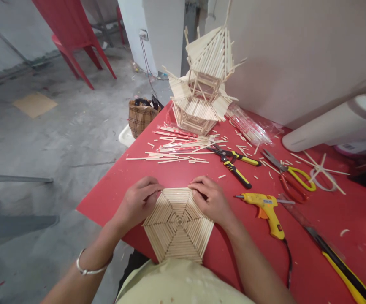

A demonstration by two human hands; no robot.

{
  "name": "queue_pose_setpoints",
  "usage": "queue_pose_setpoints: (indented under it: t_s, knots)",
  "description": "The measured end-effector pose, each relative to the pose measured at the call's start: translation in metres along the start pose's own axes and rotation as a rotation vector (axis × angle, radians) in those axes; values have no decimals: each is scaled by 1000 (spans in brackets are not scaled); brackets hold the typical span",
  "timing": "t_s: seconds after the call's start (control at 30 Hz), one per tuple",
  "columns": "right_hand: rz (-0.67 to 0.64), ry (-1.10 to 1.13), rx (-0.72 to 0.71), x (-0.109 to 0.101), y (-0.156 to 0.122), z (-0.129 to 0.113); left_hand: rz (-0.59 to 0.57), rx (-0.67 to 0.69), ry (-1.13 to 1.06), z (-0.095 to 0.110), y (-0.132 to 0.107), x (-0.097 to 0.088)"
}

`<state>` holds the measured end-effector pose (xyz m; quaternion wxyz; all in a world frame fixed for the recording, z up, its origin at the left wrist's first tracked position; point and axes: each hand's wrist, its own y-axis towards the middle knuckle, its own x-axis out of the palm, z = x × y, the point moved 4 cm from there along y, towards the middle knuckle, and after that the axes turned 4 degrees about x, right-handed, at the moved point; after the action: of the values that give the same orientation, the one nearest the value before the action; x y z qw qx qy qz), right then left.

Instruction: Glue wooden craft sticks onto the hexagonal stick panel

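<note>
While the hexagonal stick panel (178,242) sits before me at the near edge of the worktop (109,200), my left hand (139,200) and right hand (212,200) curled inward, pinching its far corners.

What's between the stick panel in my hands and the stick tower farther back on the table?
In the head view, loose sticks, some in wrappers, lie nearer the stick tower; then a strip of red tabletop reaches the stick panel.
</note>
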<state>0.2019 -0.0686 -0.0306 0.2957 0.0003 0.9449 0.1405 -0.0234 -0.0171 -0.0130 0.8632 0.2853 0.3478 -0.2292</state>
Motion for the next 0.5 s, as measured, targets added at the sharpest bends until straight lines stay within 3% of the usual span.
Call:
queue_pose_setpoints:
  t_s: [0.5]
  knots:
    - [15, 1, -2, 0, 1, -1, 23, -9, -7, -2, -5, 1]
